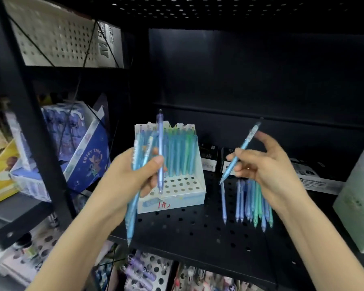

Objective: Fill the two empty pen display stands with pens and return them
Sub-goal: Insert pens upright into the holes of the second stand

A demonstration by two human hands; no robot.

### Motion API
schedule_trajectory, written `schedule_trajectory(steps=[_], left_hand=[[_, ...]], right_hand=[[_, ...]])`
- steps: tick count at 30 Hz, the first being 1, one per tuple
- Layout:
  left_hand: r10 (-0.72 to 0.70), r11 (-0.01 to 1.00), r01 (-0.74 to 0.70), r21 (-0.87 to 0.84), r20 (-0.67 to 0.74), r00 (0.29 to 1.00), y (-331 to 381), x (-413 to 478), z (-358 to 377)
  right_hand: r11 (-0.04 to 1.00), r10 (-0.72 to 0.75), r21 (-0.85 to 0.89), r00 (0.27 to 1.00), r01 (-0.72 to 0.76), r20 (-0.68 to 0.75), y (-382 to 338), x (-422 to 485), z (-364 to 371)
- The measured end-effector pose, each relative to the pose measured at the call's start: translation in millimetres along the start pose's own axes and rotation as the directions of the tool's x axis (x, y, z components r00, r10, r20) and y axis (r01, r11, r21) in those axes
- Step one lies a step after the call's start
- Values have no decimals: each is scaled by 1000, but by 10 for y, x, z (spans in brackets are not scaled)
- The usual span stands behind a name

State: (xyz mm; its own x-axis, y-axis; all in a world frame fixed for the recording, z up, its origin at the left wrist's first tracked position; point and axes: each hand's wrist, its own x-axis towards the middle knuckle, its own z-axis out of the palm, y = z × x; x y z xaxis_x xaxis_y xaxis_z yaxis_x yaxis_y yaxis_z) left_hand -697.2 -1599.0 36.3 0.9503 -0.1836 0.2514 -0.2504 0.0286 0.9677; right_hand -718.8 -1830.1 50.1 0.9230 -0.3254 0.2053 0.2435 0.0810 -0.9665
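Observation:
A white pen display stand [194,193] sits on the black perforated shelf [198,232]. Its back rows hold blue and green pens, and its front holes are bare. In front of the stand, my left hand [132,175] grips a small bunch of blue pens [135,202], one of them upright with its tip just above the front holes. My right hand [265,164] pinches a single light-blue pen [243,147], tilted, to the right of the stand. Several loose blue and green pens [250,200] lie on the shelf under that hand.
Another pale stand with blue pens [357,204] stands at the far right edge of the shelf. Dark boxes [210,156] line the back. On the left are blue and yellow boxed goods [86,162] behind a black upright post [29,114]. Below the shelf are more perforated stands [156,269].

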Motion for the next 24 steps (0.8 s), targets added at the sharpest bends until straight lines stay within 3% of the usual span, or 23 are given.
schedule_trajectory(steps=[7, 13, 17, 24], left_hand=[[26, 1000, -27, -3, -137, 990, -89, 54, -309], [26, 1000, -28, -10, -144, 989, -159, 71, -395], [18, 999, -25, -43, -160, 987, -218, 95, -419], [-6, 996, -6, -84, -147, 989, -265, 109, -439]], right_hand=[[999, -19, 27, 998, 17, 63, -17, 55, 299], [981, -178, -76, 984, 177, 0, 48, 74, 557], [954, -272, -117, 961, 277, 56, 172, 122, 878], [915, -300, -264, 952, 306, 63, 444, 259, 1217]])
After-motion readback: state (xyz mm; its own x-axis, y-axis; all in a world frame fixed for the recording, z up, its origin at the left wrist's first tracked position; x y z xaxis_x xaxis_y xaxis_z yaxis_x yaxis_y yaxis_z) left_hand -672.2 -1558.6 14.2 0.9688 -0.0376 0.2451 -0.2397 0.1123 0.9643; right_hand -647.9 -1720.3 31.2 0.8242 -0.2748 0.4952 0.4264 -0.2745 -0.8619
